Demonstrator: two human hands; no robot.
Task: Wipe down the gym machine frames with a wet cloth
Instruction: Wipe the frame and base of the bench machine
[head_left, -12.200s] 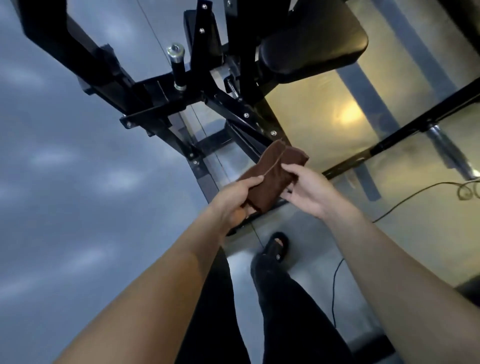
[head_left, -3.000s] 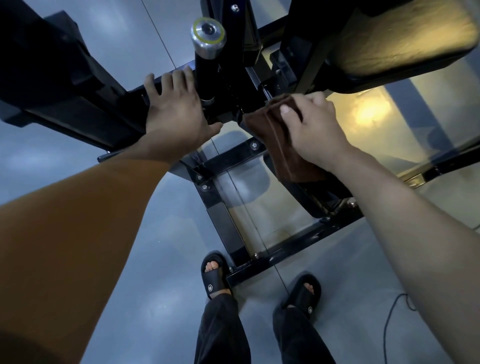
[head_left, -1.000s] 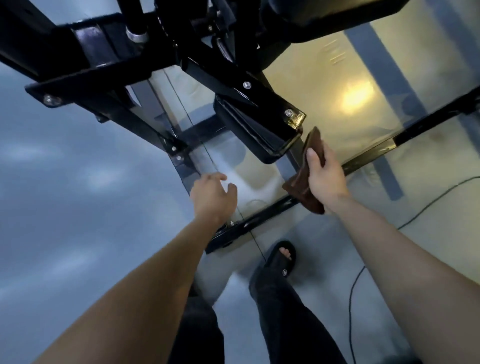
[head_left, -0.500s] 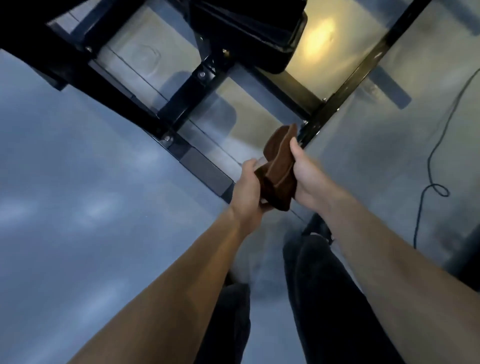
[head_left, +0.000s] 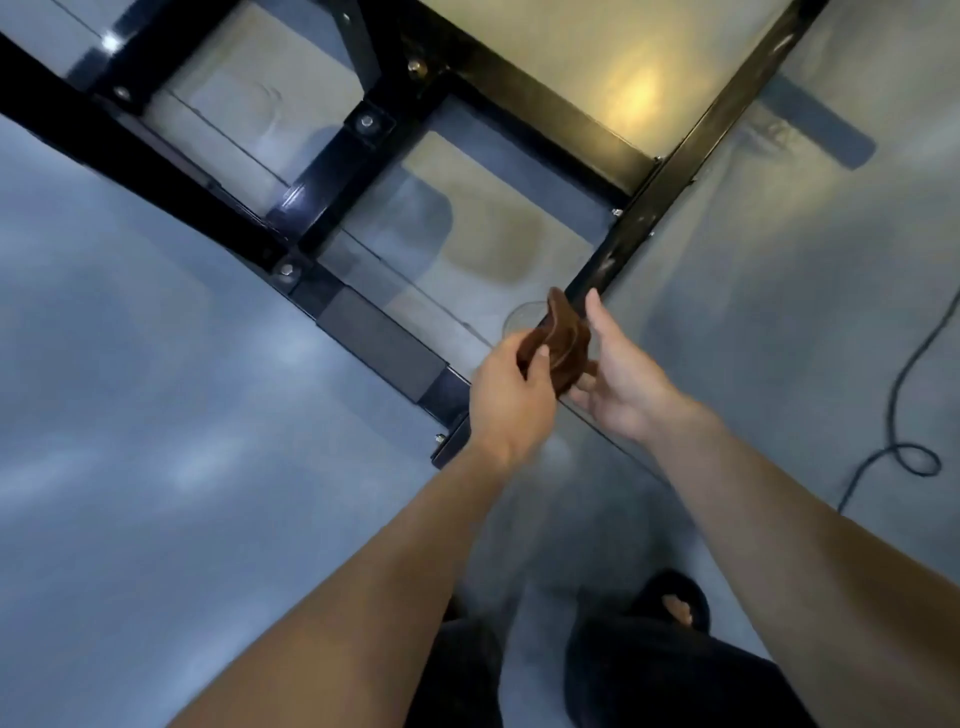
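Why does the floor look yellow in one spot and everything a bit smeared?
Head view: a warm lamp reflection glares off the glossy floor; motion blur softens the cloth and both hands; the wide lens bends the black frame.

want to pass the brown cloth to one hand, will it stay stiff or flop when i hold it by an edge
Probably floppy: the cloth bends in soft folds where the left hand grips it. It looks light, since a few fingers carry it. The right hand lies open beside it, so loose ends may droop.
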